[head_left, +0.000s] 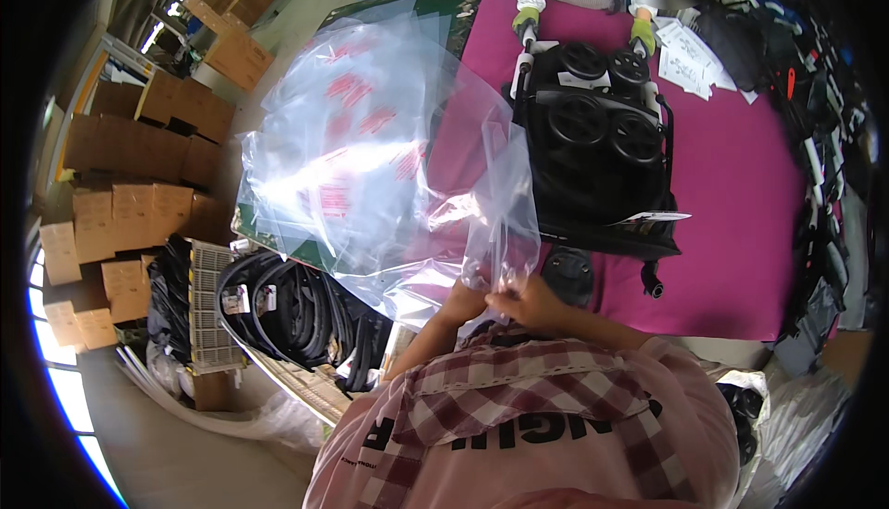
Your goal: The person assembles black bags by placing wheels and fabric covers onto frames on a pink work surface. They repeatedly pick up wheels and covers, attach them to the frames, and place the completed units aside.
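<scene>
My left hand [460, 303] and my right hand [530, 302] meet at the near edge of a magenta-covered table [741, 231], both pinching the lower edge of a large clear plastic bag [370, 157] with red print. The bag billows up and spreads over the table's left part. A folded black stroller [597, 152] with several wheels lies on the table just beyond my hands. A single black wheel [567, 273] sits right by my right hand.
A person across the table, in green gloves [526, 18], holds the stroller's far end. White paper sheets [690, 60] lie at the far right. Stacked cardboard boxes [120, 203] fill the left. A crate of black curved parts [296, 310] stands below the table's left side.
</scene>
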The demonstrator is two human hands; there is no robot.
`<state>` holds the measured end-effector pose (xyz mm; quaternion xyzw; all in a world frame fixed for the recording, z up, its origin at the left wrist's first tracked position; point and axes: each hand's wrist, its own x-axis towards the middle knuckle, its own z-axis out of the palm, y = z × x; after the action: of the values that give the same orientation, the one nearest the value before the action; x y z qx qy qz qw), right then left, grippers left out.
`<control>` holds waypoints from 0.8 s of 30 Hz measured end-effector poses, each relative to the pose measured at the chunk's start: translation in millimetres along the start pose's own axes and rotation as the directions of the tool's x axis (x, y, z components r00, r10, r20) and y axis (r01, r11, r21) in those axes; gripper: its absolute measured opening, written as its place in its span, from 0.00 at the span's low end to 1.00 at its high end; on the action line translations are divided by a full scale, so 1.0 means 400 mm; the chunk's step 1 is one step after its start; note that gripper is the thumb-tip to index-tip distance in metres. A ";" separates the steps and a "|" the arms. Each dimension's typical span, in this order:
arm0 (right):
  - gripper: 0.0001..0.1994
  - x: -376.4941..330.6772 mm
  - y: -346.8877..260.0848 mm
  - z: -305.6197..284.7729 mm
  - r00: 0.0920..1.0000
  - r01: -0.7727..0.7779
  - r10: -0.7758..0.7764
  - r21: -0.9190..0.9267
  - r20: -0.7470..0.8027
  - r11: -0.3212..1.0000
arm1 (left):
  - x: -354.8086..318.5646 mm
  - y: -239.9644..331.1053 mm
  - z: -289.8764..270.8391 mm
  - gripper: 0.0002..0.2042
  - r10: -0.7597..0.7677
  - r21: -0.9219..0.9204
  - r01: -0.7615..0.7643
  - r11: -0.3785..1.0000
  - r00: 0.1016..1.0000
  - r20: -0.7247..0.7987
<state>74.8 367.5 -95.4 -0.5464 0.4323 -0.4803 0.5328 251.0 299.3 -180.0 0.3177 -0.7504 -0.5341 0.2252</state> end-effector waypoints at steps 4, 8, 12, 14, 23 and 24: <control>0.10 -0.012 -0.013 0.003 0.995 0.035 -0.006 -0.297 0.097 0.954 | -0.067 -0.076 -0.131 0.18 -0.194 0.429 0.350 0.833 0.911 -0.365; 0.11 -0.036 -0.062 -0.188 0.889 0.024 -0.300 -0.620 -0.345 0.785 | -0.260 -0.248 -0.452 0.10 -0.146 0.349 0.577 0.739 0.642 -0.752; 0.12 -0.063 -0.149 -0.199 0.805 -0.094 -0.446 -0.826 -0.392 0.556 | -0.307 -0.157 -0.601 0.08 -0.126 0.262 0.597 0.759 0.528 -0.840; 0.11 -0.031 -0.163 -0.161 0.776 -0.122 -0.516 -0.889 -0.363 0.441 | -0.256 -0.170 -0.609 0.11 -0.137 0.175 0.491 0.854 0.535 -0.834; 0.37 0.280 -0.247 0.204 0.891 0.270 -0.425 -0.939 0.160 0.212 | -0.105 0.357 -0.450 0.26 0.396 -0.021 -0.403 0.915 0.905 -0.155; 0.32 0.317 -0.211 0.146 0.866 0.219 -0.475 -0.973 0.158 0.074 | -0.129 0.390 -0.472 0.25 0.444 0.051 -0.441 0.896 0.891 -0.094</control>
<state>150.0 257.5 -1.6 -0.7910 0.5429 -0.2554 -0.1194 378.2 247.4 29.2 0.1690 -0.7979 -0.4409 0.3746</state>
